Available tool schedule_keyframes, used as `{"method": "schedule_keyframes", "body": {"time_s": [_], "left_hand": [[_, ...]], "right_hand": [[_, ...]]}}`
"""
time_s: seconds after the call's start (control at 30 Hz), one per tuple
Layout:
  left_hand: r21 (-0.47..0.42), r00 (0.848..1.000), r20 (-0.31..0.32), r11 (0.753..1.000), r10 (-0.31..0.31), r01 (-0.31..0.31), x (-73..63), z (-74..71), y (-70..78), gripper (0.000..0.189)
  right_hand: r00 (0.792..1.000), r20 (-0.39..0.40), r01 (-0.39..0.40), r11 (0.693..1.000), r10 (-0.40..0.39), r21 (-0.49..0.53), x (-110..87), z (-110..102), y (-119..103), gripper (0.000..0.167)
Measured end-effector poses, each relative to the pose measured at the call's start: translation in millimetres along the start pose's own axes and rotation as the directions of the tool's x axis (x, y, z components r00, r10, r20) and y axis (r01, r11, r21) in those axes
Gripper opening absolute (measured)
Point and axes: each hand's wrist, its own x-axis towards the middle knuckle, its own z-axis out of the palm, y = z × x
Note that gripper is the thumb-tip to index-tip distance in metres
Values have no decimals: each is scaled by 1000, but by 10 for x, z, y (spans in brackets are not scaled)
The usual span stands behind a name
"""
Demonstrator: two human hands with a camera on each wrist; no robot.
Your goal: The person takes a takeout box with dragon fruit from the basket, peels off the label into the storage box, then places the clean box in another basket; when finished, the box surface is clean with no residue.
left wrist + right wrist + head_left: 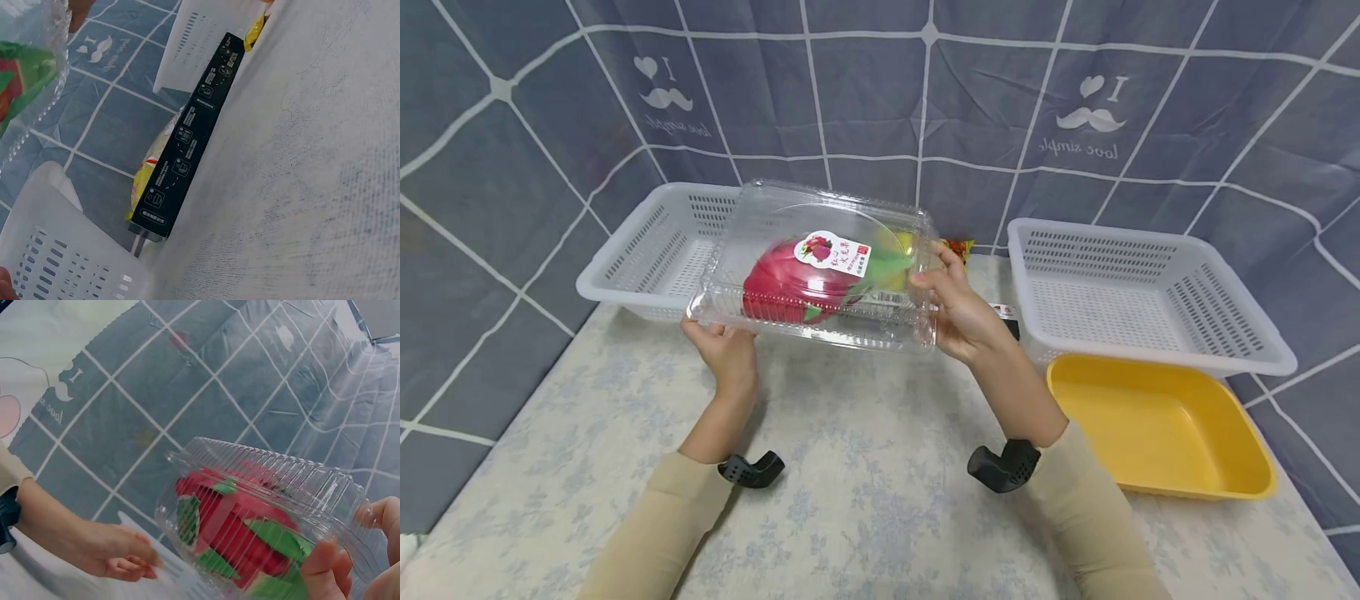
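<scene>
A clear plastic clamshell box (760, 225) with a pink dragon fruit (790, 287) inside is held above the table, tilted. A white label (833, 254) sits on its lid. My right hand (958, 312) grips the box's right end; in the right wrist view its fingers (322, 565) and thumb curl over the rim. My left hand (726, 350) is under the box's near left corner, partly covered by it in the head view. In the right wrist view this left hand (122, 553) has loosely curled fingers, with a gap between them and the box.
A white slotted basket (597, 282) stands back left, another white basket (1026, 283) back right. Before the right one lies a yellow tub (1157, 487). In the left wrist view, a long black box (190, 134) and a yellow packet (142, 184) stand by the tiled-pattern curtain (865, 92).
</scene>
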Motion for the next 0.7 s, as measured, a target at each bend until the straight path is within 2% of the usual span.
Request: {"method": "schedule_keyframes", "body": {"time_s": [0.13,0.27,0.4,0.5,0.57,0.7], "left_hand": [[18,999,-26,999,28,-28,13,-7,-6,50],[1,1000,-16,1000,-1,1,0,-15,7,49],[-96,999,-16,995,-31,30,0,-3,22,39],[-141,999,-1,989,-42,42,-4,0,32,39],[-118,998,13,991,-57,58,-5,-3,35,43],[17,995,45,996,-86,86,-2,-27,28,48]], "right_hand": [[1000,-7,1,1000,-1,4,-124,-88,-2,62],[1000,13,-3,1000,3,28,-282,-183,12,64],[1000,29,-14,999,13,40,-436,-256,42,66],[1000,25,-5,999,4,40,-529,-299,71,64],[1000,31,3,999,-5,44,-582,-332,92,60],[999,44,18,999,-20,35,-668,-402,131,53]]}}
